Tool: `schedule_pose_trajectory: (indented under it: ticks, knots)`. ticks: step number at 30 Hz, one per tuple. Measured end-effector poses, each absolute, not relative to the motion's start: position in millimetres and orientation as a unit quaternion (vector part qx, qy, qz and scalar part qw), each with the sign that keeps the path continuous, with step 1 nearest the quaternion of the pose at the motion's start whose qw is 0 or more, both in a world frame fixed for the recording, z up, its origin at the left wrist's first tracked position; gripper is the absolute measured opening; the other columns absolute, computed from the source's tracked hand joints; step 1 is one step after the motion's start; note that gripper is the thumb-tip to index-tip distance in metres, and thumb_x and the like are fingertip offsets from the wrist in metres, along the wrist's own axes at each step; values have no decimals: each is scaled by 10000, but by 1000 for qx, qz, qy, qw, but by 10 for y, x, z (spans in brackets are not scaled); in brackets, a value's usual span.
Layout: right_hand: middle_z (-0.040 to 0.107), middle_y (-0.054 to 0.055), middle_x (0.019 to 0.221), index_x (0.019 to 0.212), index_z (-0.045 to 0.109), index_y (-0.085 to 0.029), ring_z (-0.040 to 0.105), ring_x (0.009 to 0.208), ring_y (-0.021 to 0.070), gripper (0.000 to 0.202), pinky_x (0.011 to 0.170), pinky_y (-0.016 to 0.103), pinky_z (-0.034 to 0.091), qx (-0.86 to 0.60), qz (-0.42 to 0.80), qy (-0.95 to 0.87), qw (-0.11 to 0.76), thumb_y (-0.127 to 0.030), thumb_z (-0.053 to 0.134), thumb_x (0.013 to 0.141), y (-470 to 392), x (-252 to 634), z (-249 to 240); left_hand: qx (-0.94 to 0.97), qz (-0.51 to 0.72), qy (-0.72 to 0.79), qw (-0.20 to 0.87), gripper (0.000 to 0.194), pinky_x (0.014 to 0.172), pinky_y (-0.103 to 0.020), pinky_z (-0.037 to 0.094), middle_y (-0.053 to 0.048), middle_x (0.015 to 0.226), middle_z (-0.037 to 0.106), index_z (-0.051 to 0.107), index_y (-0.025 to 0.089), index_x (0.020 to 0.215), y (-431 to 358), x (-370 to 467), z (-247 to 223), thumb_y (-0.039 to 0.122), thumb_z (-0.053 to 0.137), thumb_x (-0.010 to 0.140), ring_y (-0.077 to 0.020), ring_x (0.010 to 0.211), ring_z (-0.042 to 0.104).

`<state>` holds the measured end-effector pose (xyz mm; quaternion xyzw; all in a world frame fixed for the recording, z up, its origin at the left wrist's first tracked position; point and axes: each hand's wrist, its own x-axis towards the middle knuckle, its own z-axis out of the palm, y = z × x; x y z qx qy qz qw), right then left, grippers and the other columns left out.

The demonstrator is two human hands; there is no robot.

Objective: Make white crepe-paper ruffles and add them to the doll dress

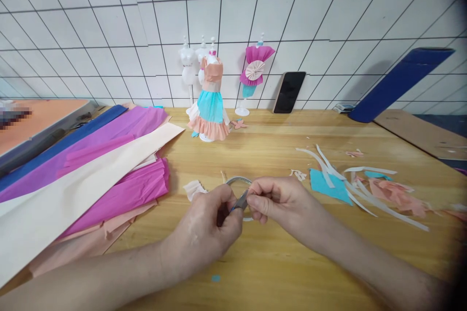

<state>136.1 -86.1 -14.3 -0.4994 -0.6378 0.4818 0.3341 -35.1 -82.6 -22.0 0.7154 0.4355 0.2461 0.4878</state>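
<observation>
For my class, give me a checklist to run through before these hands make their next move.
1. Left hand grips the small grey tool: ok.
2. What, if anything, the right hand pinches near the tool: cannot tell.
3. Mannequin in peach-and-blue dress stands upright: ok.
4. Table free of scraps: not ok; white strips and blue paper lie to the right.
5. Phone apart from both hands: ok, leaning against the wall.

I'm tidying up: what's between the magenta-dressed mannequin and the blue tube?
In the head view: a phone, and a small unclear item by the tube.
</observation>
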Motion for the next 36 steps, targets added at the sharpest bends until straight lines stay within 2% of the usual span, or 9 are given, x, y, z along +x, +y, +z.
schedule_pose_trajectory:
  ticks: [5, 8, 11, 15, 18, 21, 27, 32, 36]
  knots:
    - [546, -1, 567, 599, 538, -192, 509, 530, 127, 279, 517, 261, 428, -519, 399, -681, 330, -331, 454, 826, -836, 1426, -135, 711, 256, 441, 484, 130, 447, -213, 277, 55, 535, 393, 401, 200, 672, -825, -355, -206, 237, 441, 790, -81, 472, 376]
    - [553, -5, 551, 618, 586, -192, 502, 524, 130, 245, 511, 266, 420, -541, 349, -667, 375, -338, 518, 801, -773, 1516, -123, 732, 257, 425, 467, 143, 468, -214, 288, 57, 548, 373, 389, 200, 663, -827, -382, -212, 208, 437, 797, -81, 493, 362]
    - [549, -15, 529, 576, 606, -191, 474, 484, 110, 191, 461, 242, 382, -534, 377, -626, 425, -330, 636, 703, -720, 1586, -102, 803, 266, 390, 363, 138, 499, -216, 297, 49, 565, 398, 422, 190, 670, -826, -426, -241, 153, 437, 802, -82, 513, 366]
    - [519, -28, 521, 497, 554, -183, 458, 478, 91, 222, 438, 218, 356, -494, 416, -640, 417, -253, 704, 646, -745, 1609, -28, 900, 260, 310, 161, 137, 517, -231, 305, 26, 593, 499, 496, 177, 735, -815, -475, -284, 102, 428, 828, -92, 524, 421]
    - [556, -18, 629, 661, 653, -188, 510, 558, 105, 55, 526, 241, 435, -420, 390, -717, 396, -204, 698, 690, -819, 1599, 39, 923, 284, 258, 22, 172, 497, -246, 302, 11, 589, 527, 498, 167, 705, -797, -487, -305, 108, 434, 853, -105, 507, 429]
    - [584, 3, 831, 919, 689, -241, 559, 709, 122, 220, 652, 264, 470, -379, 315, -802, 338, -118, 658, 740, -896, 1572, 73, 921, 305, 238, -51, 198, 473, -257, 286, 11, 565, 513, 487, 163, 660, -786, -485, -321, 104, 458, 846, -112, 484, 413]
    - [515, 2, 758, 761, 642, -183, 530, 683, 110, 206, 607, 240, 414, -364, 193, -865, 287, -61, 494, 834, -930, 1530, 73, 926, 290, 238, -33, 197, 468, -257, 305, 10, 563, 509, 493, 159, 656, -804, -476, -315, 91, 453, 837, -113, 478, 419]
    - [511, -2, 753, 741, 566, -180, 520, 667, 111, 150, 605, 246, 406, -378, 203, -859, 281, -100, 489, 843, -876, 1550, 86, 920, 285, 263, 49, 126, 465, -267, 315, 9, 595, 533, 540, 141, 762, -803, -468, -286, 107, 445, 838, -118, 491, 447]
    - [487, -10, 743, 719, 475, -193, 489, 663, 116, 153, 603, 249, 395, -349, 231, -873, 250, -59, 459, 791, -897, 1545, 88, 932, 274, 233, 47, 126, 475, -281, 315, 3, 599, 525, 517, 155, 718, -812, -468, -306, 110, 454, 817, -128, 503, 436]
